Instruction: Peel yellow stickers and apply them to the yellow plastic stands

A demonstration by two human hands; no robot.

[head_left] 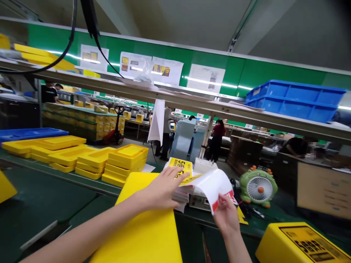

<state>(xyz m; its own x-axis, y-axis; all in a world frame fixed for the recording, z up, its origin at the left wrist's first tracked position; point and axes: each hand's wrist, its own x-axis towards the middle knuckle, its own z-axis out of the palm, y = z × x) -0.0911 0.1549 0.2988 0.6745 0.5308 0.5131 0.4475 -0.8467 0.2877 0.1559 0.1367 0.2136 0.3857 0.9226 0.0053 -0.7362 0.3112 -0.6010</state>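
Observation:
A printed sticker sheet (212, 182), white with red at its lower edge, curls up from a stack of sheets (181, 196). My right hand (227, 216) pinches its near right corner between thumb and fingers. My left hand (161, 188) is open with its fingers stretched toward the yellow and black printed top sheet (178, 165); I cannot tell whether the fingertips touch it. Beneath my left hand and forearm stands a large plain yellow box (148, 233). Another yellow box (298, 243), with a black-printed label on it, sits at the lower right.
Stacked yellow plastic covers (124, 164) line the bench's left rear. Behind my right hand are a green fan (259, 187) and a box-shaped device (199, 202). Blue crates (294, 100) rest on the overhead shelf (186, 96). A dark cable (71, 36) hangs upper left. Several people work beyond.

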